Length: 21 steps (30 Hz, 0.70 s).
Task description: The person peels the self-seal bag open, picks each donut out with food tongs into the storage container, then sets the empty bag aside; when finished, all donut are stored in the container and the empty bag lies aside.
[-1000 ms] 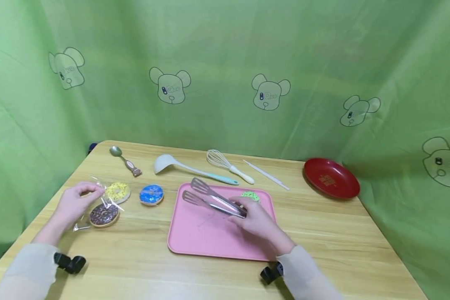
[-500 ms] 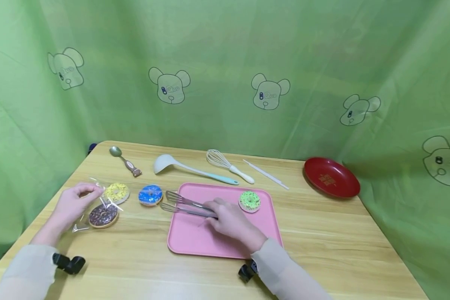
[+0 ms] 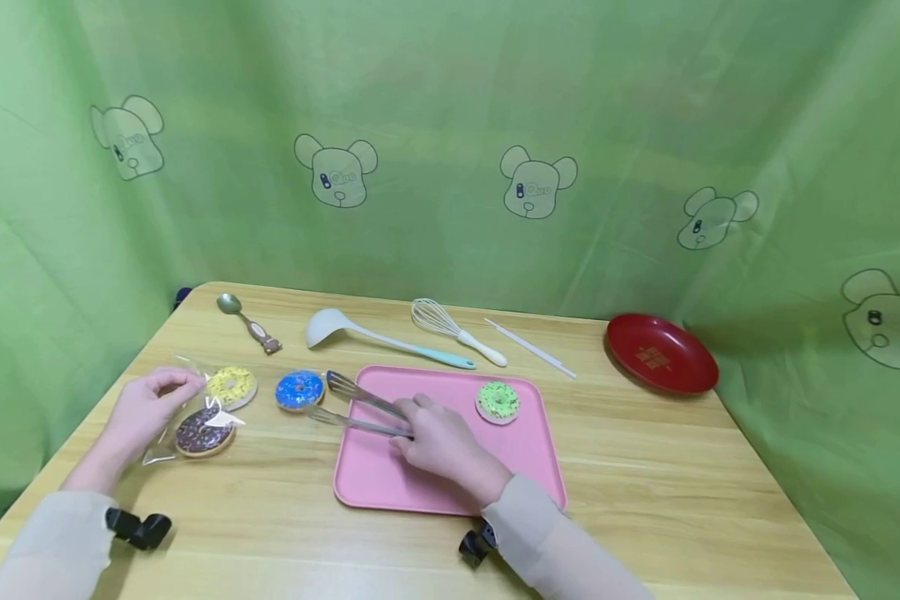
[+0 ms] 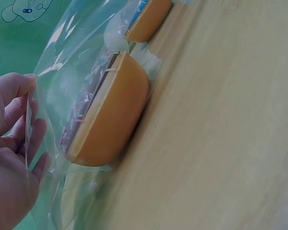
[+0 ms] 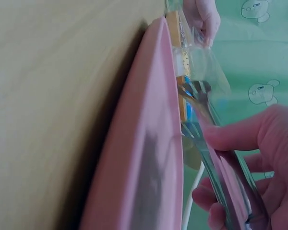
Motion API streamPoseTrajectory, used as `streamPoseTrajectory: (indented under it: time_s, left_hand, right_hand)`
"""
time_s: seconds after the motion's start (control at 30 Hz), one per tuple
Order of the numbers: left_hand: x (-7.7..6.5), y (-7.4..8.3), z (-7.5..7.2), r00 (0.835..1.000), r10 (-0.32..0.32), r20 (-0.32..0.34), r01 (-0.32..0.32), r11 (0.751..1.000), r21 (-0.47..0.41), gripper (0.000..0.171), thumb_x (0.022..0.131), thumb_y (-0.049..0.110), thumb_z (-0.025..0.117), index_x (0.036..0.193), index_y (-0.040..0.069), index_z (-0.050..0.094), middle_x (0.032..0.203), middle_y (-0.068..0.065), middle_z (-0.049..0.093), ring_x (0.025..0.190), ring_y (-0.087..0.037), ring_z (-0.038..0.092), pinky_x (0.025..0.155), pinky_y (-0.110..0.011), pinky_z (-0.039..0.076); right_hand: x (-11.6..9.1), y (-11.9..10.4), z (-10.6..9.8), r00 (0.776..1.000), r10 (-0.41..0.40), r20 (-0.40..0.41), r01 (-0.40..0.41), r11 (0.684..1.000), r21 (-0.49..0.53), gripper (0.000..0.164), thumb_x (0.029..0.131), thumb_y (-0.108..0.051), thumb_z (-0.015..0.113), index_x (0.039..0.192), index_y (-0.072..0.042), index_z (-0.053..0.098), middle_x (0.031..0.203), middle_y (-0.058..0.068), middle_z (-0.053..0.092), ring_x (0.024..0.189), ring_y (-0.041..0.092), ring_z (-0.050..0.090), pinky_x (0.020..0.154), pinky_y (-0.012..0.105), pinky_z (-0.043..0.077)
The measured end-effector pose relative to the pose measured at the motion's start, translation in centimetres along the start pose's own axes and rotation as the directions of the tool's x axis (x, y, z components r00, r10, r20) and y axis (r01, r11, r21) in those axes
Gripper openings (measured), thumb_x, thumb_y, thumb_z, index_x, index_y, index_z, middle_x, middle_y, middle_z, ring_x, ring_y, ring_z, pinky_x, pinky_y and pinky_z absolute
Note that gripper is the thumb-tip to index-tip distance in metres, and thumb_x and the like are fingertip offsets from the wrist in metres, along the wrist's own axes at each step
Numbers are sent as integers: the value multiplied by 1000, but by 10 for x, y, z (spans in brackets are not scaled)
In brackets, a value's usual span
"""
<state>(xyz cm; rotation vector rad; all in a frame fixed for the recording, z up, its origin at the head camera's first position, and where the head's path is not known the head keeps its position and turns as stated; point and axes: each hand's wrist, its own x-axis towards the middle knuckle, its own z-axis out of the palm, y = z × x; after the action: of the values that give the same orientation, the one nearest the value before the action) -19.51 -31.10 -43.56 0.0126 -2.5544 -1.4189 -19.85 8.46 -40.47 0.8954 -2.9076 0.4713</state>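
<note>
My left hand (image 3: 146, 408) pinches the edge of a clear plastic bag (image 4: 55, 62) between thumb and fingers. Within or under the film lie a chocolate donut (image 3: 205, 432) with sprinkles and a yellow donut (image 3: 231, 387). The blue donut (image 3: 300, 390) sits just right of them on the table. My right hand (image 3: 442, 437) grips metal tongs (image 3: 371, 427), whose slotted tips reach left past the tray edge. The tips are spread apart, right beside the blue donut. Below the right hand is the pink tray (image 3: 397, 492), with a green donut (image 3: 498, 402) at its upper right.
A spoon (image 3: 255, 329), a ladle (image 3: 390, 337), a white whisk (image 3: 465, 333) and a thin white stick (image 3: 532, 348) lie along the back of the table. At the back right stands a red plate (image 3: 663, 354). Green curtain (image 3: 450, 83) surrounds the wooden table (image 3: 682, 500).
The right hand has moved left across the tray with the tongs, bringing their tips near the blue donut and uncovering the green donut. My left hand stays in place, still pinching the bag.
</note>
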Motion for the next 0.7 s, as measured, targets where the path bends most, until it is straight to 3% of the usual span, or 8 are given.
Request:
streamPoseTrajectory:
  time_s: [0.17,0.53,0.7]
  left_hand:
    - [0,0,1,1000,4,1,-4,1000,-21,39,89,34,62,104,-2,60,95,25,53,91,6,47,75,-5,38]
    - [1,-2,3,1000,20,5,-20,999,-32,37,89,32,64,101,-3,61,94,24,55,92,6,47,76,-4,36]
    - [1,0,3,1000,-5,18,5,1000,-4,41,89,35,63,103,-3,60,96,21,55,93,5,46,82,-16,39]
  right_hand:
    - [8,-5,6,997,79,24,-80,995,66,49,79,-29,73,120,-8,58,90,1,57,70,10,51,63,26,48]
    - [21,-14,9,993,99,66,-107,984,140,49,77,-27,74,118,-6,59,87,1,56,67,10,49,61,24,45]
    - [23,-15,10,992,87,88,-98,987,130,50,78,-28,73,121,-7,58,87,1,54,67,10,47,60,23,44]
